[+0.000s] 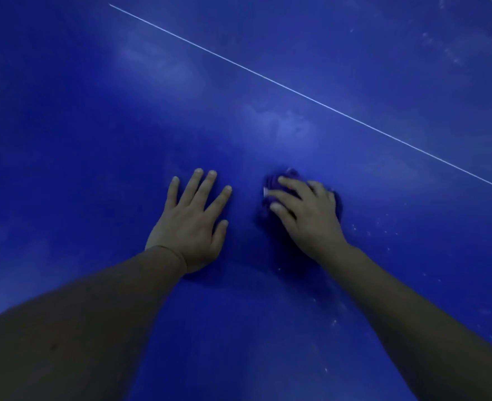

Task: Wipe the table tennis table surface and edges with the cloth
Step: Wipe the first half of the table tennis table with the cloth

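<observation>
Cloth (271,195) bunched under right hand (305,212)

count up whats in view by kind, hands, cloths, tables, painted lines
hands: 2, left hand flat on the table, right hand on the cloth
cloths: 1, purple cloth
tables: 1, blue table
painted lines: 1, white line
total: 5
</observation>
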